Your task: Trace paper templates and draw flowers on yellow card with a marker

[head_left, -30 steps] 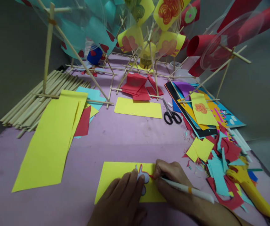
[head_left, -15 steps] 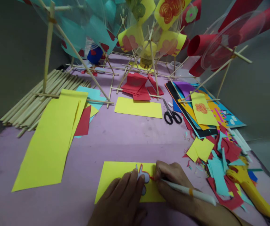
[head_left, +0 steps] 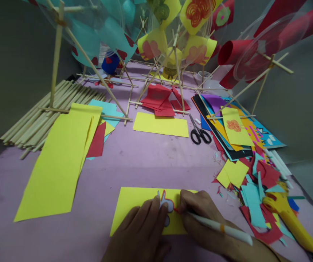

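My left hand lies with its fingers stretched flat over a yellow paper sheet, pressing on a small pale grey shape. The shape is partly hidden under my fingers; antenna-like strips stick up from it. A red line runs along its upper right edge. In my right hand is a white felt-tip pen with an orange band, its red tip touching the paper just right of the shape.
Black-handled scissors lie beyond, beside a yellow strip. On the left are a folded yellow sheet and wooden sticks. Paper scraps and a yellow glue gun lie right. Stick-framed pinwheels stand at the back.
The pen tip has moved slightly down along the right edge of the grey shape, and the red line reaches a little lower. My left hand stays in place.
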A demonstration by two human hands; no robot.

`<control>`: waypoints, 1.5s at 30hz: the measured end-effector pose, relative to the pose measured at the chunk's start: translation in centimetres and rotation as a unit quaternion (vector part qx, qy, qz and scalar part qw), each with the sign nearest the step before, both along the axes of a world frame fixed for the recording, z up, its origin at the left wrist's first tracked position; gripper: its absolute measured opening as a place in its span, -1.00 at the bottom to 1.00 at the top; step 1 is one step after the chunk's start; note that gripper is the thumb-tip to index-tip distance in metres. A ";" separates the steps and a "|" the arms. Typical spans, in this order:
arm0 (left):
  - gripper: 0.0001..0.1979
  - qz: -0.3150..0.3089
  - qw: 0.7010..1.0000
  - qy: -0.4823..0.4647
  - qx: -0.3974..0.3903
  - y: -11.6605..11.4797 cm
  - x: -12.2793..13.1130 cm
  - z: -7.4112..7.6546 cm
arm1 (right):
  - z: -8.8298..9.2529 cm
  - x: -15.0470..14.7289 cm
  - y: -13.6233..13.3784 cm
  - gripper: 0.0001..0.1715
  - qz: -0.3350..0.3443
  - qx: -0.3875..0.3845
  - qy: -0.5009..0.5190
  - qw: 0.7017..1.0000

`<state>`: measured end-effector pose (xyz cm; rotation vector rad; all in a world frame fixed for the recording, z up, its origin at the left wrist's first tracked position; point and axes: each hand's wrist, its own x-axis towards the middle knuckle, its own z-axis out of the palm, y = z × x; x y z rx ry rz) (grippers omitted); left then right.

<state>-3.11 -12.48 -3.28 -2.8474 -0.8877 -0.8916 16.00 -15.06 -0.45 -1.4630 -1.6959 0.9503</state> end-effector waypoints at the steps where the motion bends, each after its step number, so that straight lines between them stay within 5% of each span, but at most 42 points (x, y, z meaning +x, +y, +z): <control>1: -0.57 0.004 1.000 -0.008 -0.001 -0.1 0.1 -0.3 | 0.1 0.0 0.0 -0.80 0.001 0.001 -0.001 1.000; 8: -0.62 -0.045 0.997 0.066 -0.013 0.2 -0.1 0.3 | 0.3 -0.1 0.2 -0.81 0.006 0.012 0.009 1.000; 13: -0.55 0.003 1.000 -0.013 0.001 0.1 0.0 0.0 | 0.3 -0.2 0.1 -0.80 0.008 0.016 0.007 1.000; 19: -0.60 -0.036 0.998 0.053 0.000 0.7 -0.3 1.6 | 0.6 -0.5 0.1 -0.81 0.004 0.014 0.004 1.000; 27: -0.56 0.000 1.000 -0.017 -0.001 0.1 0.3 -0.4 | 0.6 -0.5 0.2 -0.79 0.012 0.023 0.026 0.999; 34: -0.62 -0.036 0.998 0.037 -0.027 0.8 -0.6 1.7 | 0.6 -0.6 0.3 -0.79 0.009 0.047 0.042 0.998; 41: -0.58 -0.006 0.999 -0.030 -0.031 0.8 0.0 1.2 | -0.1 -0.7 -0.1 -0.73 0.014 -0.002 0.041 0.999; 45: -0.61 -0.030 0.998 0.027 -0.053 0.9 -0.2 1.7 | -0.2 -0.7 -0.1 -0.72 0.015 -0.013 0.039 0.999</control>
